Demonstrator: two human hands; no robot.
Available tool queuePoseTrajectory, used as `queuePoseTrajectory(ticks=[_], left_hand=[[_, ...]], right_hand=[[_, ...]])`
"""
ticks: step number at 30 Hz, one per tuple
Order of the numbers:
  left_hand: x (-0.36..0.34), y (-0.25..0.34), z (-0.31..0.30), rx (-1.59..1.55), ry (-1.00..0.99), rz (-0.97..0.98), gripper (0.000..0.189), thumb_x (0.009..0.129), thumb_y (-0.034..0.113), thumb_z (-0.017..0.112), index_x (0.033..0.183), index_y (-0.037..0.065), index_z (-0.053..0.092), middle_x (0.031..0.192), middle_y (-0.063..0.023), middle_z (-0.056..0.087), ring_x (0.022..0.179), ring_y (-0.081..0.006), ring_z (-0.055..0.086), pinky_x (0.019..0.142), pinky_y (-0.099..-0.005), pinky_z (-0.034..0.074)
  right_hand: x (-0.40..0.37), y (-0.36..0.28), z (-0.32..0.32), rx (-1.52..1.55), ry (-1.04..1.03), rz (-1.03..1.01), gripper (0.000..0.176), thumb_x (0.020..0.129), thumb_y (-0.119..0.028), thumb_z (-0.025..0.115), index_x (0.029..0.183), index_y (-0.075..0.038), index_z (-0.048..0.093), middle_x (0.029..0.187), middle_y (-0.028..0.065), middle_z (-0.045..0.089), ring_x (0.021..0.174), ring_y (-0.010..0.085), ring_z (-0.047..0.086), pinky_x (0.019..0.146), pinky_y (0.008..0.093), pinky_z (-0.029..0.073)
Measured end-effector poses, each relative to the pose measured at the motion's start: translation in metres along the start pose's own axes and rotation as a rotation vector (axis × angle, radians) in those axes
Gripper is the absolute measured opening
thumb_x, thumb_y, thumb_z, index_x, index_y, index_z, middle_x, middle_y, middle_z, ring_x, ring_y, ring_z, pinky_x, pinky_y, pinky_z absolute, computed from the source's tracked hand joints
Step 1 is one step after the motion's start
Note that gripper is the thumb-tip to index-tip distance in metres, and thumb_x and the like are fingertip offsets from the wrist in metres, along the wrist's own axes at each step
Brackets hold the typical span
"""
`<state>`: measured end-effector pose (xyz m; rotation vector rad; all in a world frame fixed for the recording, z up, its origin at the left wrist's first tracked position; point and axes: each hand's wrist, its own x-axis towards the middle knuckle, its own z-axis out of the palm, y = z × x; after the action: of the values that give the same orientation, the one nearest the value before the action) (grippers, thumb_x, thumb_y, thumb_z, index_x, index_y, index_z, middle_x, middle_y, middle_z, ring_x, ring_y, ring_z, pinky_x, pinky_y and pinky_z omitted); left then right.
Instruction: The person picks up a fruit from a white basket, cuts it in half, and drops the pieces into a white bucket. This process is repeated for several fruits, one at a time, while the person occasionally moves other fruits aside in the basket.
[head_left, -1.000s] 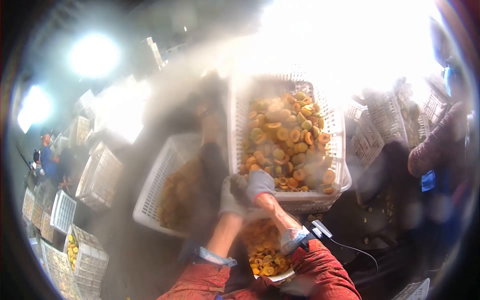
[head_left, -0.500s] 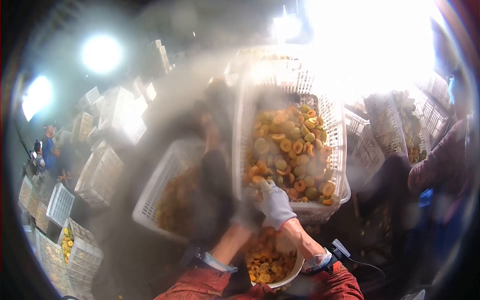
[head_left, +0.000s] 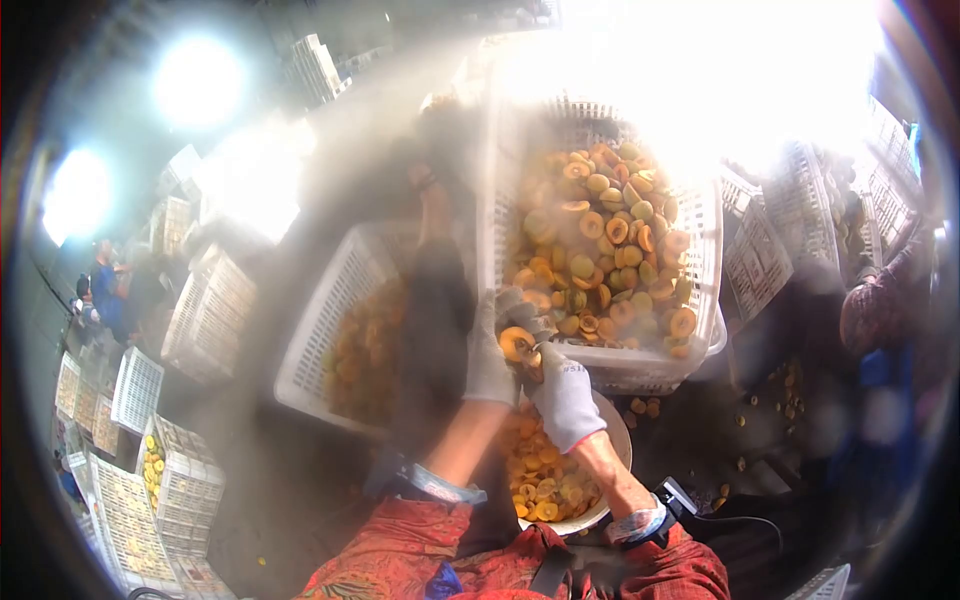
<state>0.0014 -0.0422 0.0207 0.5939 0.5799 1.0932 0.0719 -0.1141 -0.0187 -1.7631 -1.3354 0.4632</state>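
My left hand (head_left: 495,350), in a grey-white glove, is closed around an orange apricot half (head_left: 517,344) whose cut face shows. Close against it is my right hand (head_left: 565,395), gloved in white, its fingertips pinched on a small brownish piece I cannot make out. Both hands are at the near left corner of a white slatted crate (head_left: 620,357), in which many apricot halves (head_left: 612,230) are heaped. Below my wrists, between my legs, a round white tub (head_left: 622,440) contains more orange halves (head_left: 545,490), partly hidden by my right forearm.
Left of my hands stands another white crate (head_left: 305,375) with blurred orange fruit. Stacked crates (head_left: 205,315) line the far left, near a person in blue (head_left: 103,290). At right are more crates (head_left: 757,260), a person's sleeve (head_left: 875,315) and fruit scraps on the floor. Glare and haze blur the top.
My right hand has drawn back from the crate's fruit to meet my left hand. My left hand has risen into clear sight with an apricot half. The view has shifted slightly.
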Motion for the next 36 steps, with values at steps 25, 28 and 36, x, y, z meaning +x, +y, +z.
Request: queuePoseTrajectory(ticks=[25, 28, 36], left_hand=[[-0.014, 0.003, -0.001, 0.347, -0.034, 0.017, 0.042, 0.093, 0.042, 0.049, 0.101, 0.002, 0.06, 0.074, -0.0014, 0.055, 0.066, -0.0094, 0.054, 0.057, -0.0232, 0.046], [-0.02, 0.005, 0.009, 0.38, -0.038, 0.03, 0.04, 0.093, 0.039, 0.05, 0.095, 0.001, 0.061, 0.067, -0.0026, 0.056, 0.061, -0.0112, 0.053, 0.057, -0.0255, 0.047], [-0.013, 0.008, 0.0, 0.188, 0.113, -0.233, 0.04, 0.091, 0.042, 0.052, 0.101, 0.004, 0.06, 0.075, -0.0027, 0.055, 0.058, -0.0147, 0.055, 0.048, -0.0291, 0.046]], right_hand=[[-0.008, 0.014, 0.009, -0.07, -0.041, -0.089, 0.023, 0.079, -0.005, 0.058, 0.1, 0.003, 0.056, 0.077, 0.0193, 0.062, 0.069, 0.0368, 0.061, 0.058, 0.0406, 0.047], [-0.003, -0.003, -0.018, 0.091, -0.305, 0.075, 0.02, 0.081, -0.008, 0.057, 0.097, 0.003, 0.059, 0.077, 0.0204, 0.063, 0.072, 0.0361, 0.062, 0.061, 0.041, 0.047], [0.001, 0.0, -0.03, -0.011, -0.505, -0.044, 0.036, 0.087, -0.023, 0.055, 0.118, -0.005, 0.052, 0.09, 0.0214, 0.064, 0.082, 0.0361, 0.063, 0.07, 0.0394, 0.049]])
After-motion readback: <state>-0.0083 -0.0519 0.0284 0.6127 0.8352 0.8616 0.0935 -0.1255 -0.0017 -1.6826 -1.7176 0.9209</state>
